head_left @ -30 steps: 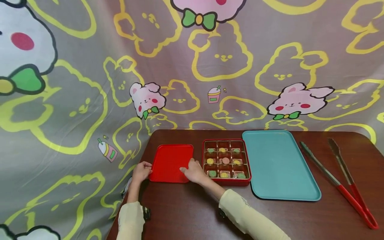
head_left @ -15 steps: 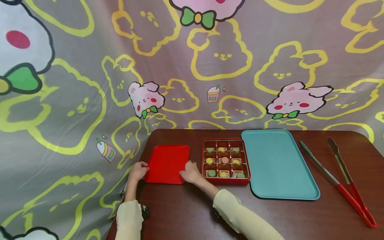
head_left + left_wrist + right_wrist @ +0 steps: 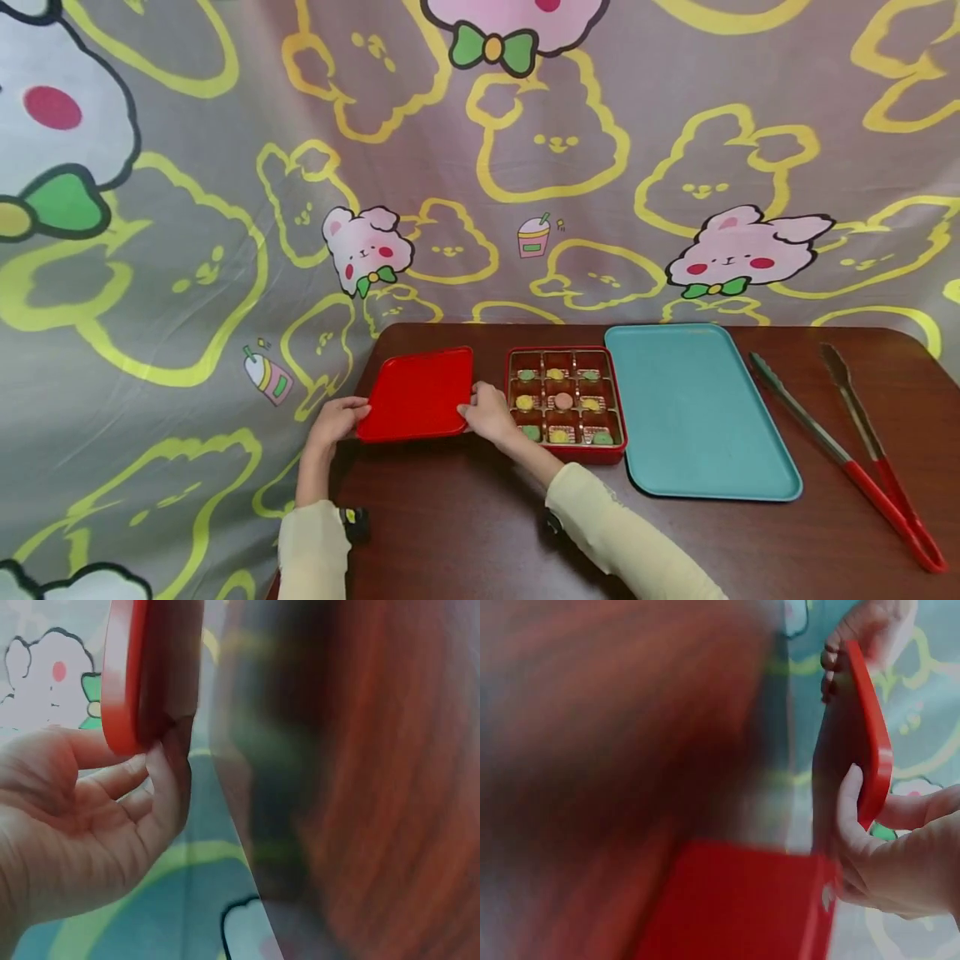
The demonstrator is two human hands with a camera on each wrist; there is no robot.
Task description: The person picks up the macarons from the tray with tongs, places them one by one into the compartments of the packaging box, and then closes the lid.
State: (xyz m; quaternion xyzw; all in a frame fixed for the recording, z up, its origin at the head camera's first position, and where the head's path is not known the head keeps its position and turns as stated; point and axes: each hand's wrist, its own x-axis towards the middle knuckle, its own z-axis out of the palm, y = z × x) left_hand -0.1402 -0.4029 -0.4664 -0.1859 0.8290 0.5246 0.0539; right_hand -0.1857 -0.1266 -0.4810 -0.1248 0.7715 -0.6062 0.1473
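A square red lid (image 3: 420, 394) hangs tilted above the table in the head view, held by both hands. My left hand (image 3: 337, 422) grips its left edge. In the left wrist view the thumb and curled fingers of that left hand (image 3: 97, 810) pinch the lid's rim (image 3: 124, 675). My right hand (image 3: 491, 414) grips the right edge. The right wrist view shows the right hand (image 3: 907, 855) with fingers beneath the lid (image 3: 836, 742) and thumb at its rim. Beside the right hand stands a red box (image 3: 570, 452) with a compartmented insert holding small green, yellow and pink pieces.
A large teal tray (image 3: 697, 417) lies right of the box. Long metal tongs with red handles (image 3: 900, 500) rest spread on the table's right side. A patterned cloth (image 3: 450, 167) hangs behind and left of the brown table (image 3: 450, 533).
Both hands have shifted the lid slightly left, then raised it from the table with a tilt, its right side higher. The box, tray and tongs have stayed in place.
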